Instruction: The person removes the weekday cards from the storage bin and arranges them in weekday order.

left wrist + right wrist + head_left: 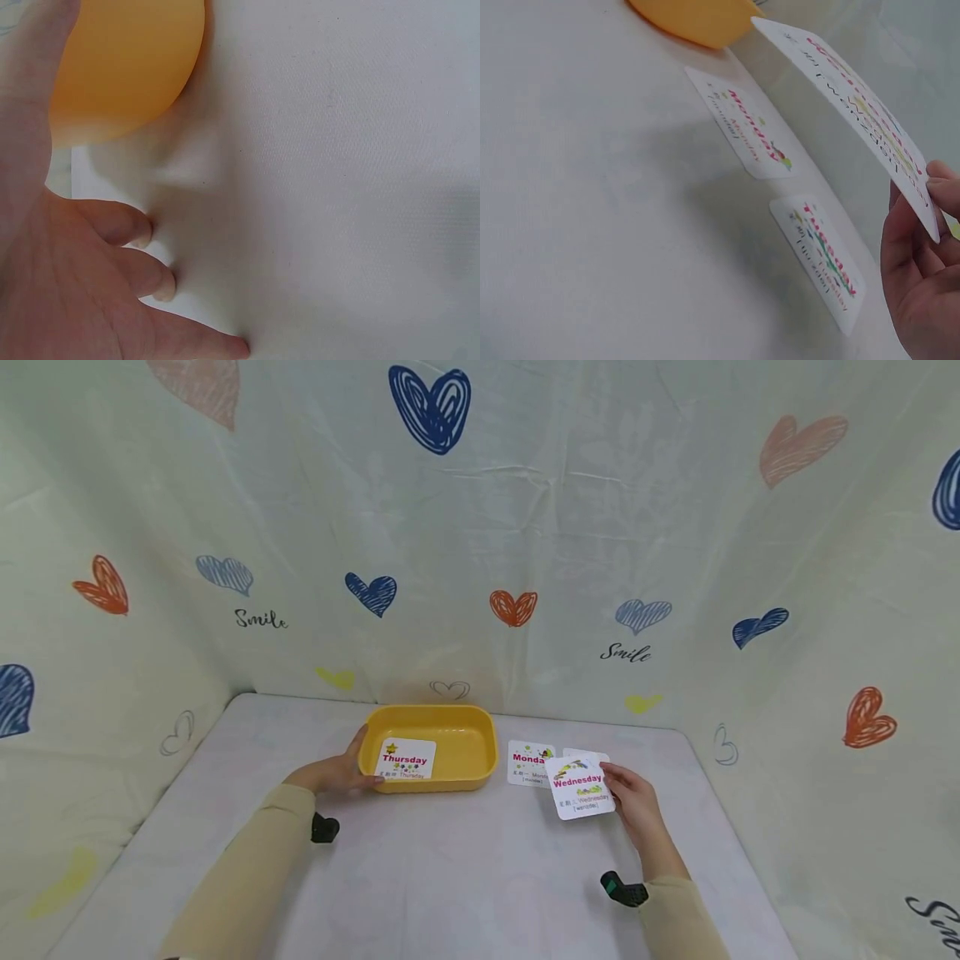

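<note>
In the head view, my left hand (340, 773) rests against the left end of a yellow tray (468, 760). Its other fingers touch the tabletop beside the tray in the left wrist view. Inside the tray at the left lies a white card (405, 760) printed "Thursday". My right hand (635, 802) pinches the right edge of a "Wednesday" card (582, 787), raised and tilted above the table. The "Monday" card (746, 126) lies flat, and so does the "Tuesday" card (819, 259) near it. From the head view, the raised card covers most of the "Tuesday" card.
A white table (457, 868) runs up to a hanging cloth (555, 527) printed with hearts, which also rises at both sides. A black device sits at the left wrist (325, 828), another at the right wrist (624, 889).
</note>
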Demonstrator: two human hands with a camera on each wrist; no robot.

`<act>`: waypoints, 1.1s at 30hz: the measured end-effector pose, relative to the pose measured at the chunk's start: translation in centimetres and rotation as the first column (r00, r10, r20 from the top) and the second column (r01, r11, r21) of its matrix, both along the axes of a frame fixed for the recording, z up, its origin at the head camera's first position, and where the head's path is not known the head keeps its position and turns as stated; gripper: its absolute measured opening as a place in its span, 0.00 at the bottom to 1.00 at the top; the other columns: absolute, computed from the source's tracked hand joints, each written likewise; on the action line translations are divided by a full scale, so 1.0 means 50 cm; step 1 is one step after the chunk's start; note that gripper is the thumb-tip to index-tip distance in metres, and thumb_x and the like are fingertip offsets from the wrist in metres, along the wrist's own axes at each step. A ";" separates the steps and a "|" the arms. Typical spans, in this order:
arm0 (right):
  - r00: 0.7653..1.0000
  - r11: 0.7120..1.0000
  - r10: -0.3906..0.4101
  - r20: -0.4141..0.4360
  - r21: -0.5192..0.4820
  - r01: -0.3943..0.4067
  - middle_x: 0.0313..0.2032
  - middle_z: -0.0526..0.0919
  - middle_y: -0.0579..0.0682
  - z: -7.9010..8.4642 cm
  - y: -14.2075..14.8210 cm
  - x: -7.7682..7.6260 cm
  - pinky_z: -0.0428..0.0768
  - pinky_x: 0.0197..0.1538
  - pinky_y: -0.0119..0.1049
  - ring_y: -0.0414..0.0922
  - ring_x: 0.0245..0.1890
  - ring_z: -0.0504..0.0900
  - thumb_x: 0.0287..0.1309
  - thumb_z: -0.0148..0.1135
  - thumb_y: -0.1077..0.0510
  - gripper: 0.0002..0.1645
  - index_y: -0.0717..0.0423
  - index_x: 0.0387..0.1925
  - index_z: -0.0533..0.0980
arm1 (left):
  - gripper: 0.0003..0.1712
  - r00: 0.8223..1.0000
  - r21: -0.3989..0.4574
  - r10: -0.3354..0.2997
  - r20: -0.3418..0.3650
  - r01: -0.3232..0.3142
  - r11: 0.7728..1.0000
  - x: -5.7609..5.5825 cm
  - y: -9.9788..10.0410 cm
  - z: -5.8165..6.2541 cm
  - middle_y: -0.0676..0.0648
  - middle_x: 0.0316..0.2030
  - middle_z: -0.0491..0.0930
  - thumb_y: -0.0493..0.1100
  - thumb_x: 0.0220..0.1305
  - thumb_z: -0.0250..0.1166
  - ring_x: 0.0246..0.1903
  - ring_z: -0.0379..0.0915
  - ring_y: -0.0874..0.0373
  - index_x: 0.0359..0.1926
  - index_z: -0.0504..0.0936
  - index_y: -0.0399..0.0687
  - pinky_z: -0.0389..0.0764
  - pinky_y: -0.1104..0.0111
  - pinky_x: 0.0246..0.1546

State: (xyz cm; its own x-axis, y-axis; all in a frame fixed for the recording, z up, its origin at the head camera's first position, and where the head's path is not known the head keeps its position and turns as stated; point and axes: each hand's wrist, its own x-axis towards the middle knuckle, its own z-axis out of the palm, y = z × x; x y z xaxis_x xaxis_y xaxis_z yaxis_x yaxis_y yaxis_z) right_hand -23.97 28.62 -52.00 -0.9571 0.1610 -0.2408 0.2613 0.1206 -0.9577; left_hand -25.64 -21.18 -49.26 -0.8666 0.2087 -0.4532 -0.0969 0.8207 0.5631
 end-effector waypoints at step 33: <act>0.976 0.954 -0.216 0.008 -0.211 0.213 0.73 0.55 0.56 -0.066 0.082 -0.023 0.75 0.55 0.26 0.47 0.65 0.64 0.60 0.61 0.72 0.43 0.57 0.74 0.56 | 0.69 1.000 -0.004 -0.006 -0.013 0.006 1.000 0.001 0.002 0.007 0.25 0.71 0.46 0.65 0.60 0.65 0.65 0.53 0.25 0.73 0.20 0.43 0.54 0.35 0.63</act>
